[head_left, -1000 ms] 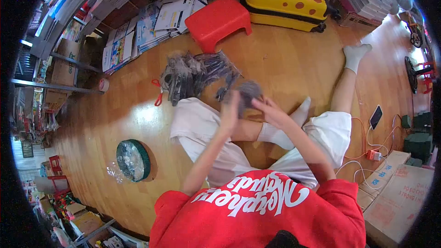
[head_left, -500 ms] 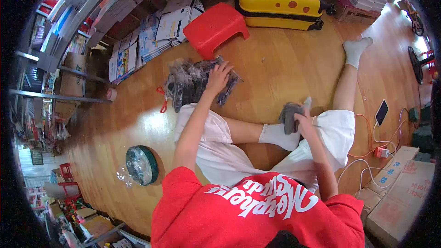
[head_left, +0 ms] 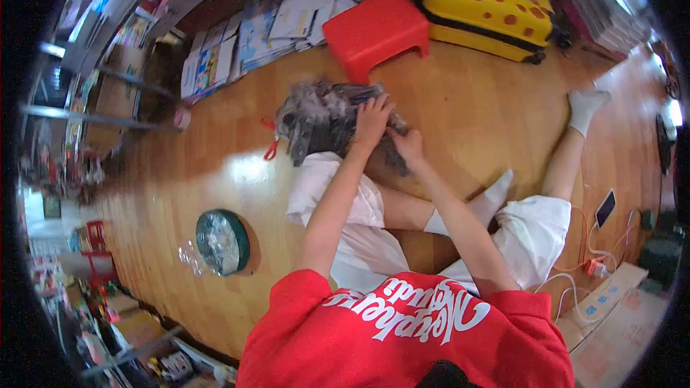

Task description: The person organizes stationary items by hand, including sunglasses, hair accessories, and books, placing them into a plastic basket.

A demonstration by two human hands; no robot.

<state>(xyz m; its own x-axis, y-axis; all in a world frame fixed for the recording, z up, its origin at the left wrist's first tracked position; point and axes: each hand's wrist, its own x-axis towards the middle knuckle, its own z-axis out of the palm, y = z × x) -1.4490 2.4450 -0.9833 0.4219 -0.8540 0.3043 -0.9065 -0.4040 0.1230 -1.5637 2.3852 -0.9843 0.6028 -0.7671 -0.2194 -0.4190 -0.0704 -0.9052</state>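
A heap of dark grey bundles point(head_left: 316, 118) in clear plastic lies on the wooden floor in front of my crossed leg. My left hand point(head_left: 373, 118) rests on the heap's right part, its fingers stretched over the plastic. Just right of it, my right hand point(head_left: 408, 146) has its fingers curled in at the heap's edge, around a dark grey bundle point(head_left: 392, 160) that is mostly hidden and blurred. Scissors with red handles point(head_left: 271, 149) lie at the heap's left side.
A red stool point(head_left: 377, 32) and a yellow suitcase point(head_left: 485, 11) stand beyond the heap. Flat printed stacks point(head_left: 248, 36) lie behind. A green roll with clear plastic point(head_left: 221, 242) is at left. A phone point(head_left: 605, 208), cables and cardboard boxes point(head_left: 611, 316) are at right.
My right hand has moved from over my foot, where it held a dark grey bundle, forward and left to the heap beside my left hand. The view has shifted slightly.
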